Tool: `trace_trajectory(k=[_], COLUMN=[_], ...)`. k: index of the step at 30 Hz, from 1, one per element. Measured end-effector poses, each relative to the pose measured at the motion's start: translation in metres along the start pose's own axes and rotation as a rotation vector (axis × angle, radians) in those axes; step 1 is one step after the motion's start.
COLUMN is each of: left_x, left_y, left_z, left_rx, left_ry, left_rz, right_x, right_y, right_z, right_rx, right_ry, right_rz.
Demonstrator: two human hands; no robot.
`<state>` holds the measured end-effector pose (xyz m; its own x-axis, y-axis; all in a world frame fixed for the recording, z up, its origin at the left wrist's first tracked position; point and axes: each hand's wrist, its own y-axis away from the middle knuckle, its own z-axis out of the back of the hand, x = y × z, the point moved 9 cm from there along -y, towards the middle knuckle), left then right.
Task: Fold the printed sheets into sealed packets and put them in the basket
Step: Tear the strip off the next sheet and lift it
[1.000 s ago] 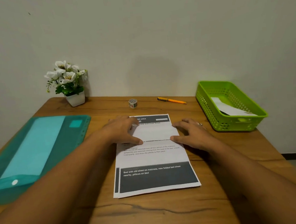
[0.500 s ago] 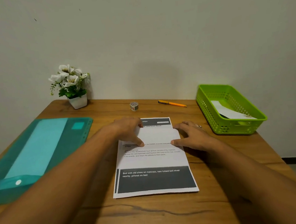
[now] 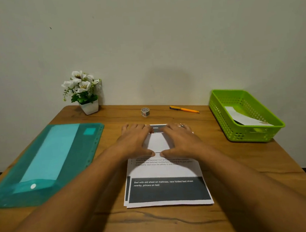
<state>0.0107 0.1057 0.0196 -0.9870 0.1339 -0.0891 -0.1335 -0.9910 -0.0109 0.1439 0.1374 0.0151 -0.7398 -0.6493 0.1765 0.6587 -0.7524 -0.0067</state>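
Note:
A printed sheet [image 3: 167, 189] lies on the wooden table in front of me, on top of at least one more sheet. Its far end is folded over into a white flap [image 3: 157, 142]. My left hand [image 3: 136, 141] and my right hand [image 3: 180, 141] lie flat on that flap, fingers spread and straight. Both thumbs meet at the flap's near edge and press it down. A green basket [image 3: 221, 114] stands at the right, apart from my hands. A white folded packet [image 3: 244, 118] lies inside it.
A small tape roll [image 3: 145, 112] and an orange pen [image 3: 184, 109] lie near the wall beyond the sheet. A white pot of flowers [image 3: 85, 92] stands at the back left. A teal plastic folder [image 3: 48, 161] covers the table's left side.
Both hands have slid from the flap's outer edges inward to its middle, until the thumbs nearly touch. The camera has tilted slightly.

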Motion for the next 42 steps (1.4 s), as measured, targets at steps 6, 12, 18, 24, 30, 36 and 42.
trace_trajectory(k=[6, 12, 18, 24, 30, 36, 42], left_x=[0.025, 0.027, 0.007, 0.004, -0.012, -0.025, -0.036], left_y=[0.018, 0.027, 0.036, 0.043, 0.057, 0.036, 0.021], left_z=[0.005, 0.009, 0.045, 0.05, 0.026, -0.003, -0.035], left_rx=[0.012, -0.011, -0.246, -0.356, -0.292, -0.252, -0.15], left_ry=[0.043, 0.038, 0.152, 0.235, 0.308, 0.243, 0.201], left_rz=[0.042, 0.063, 0.092, 0.025, 0.004, -0.001, -0.024], right_x=[-0.053, -0.067, -0.052, -0.049, -0.036, -0.01, 0.013], right_y=[0.032, 0.047, 0.043, 0.053, 0.066, 0.049, 0.034], right_z=[0.008, 0.015, 0.038, 0.051, 0.018, -0.002, -0.028], right_rx=[0.029, 0.007, -0.167, -0.337, -0.242, -0.248, -0.23], right_ry=[-0.035, -0.035, -0.111, -0.23, -0.304, -0.189, -0.144], right_rz=[-0.145, -0.173, -0.125, -0.077, -0.087, -0.066, -0.041])
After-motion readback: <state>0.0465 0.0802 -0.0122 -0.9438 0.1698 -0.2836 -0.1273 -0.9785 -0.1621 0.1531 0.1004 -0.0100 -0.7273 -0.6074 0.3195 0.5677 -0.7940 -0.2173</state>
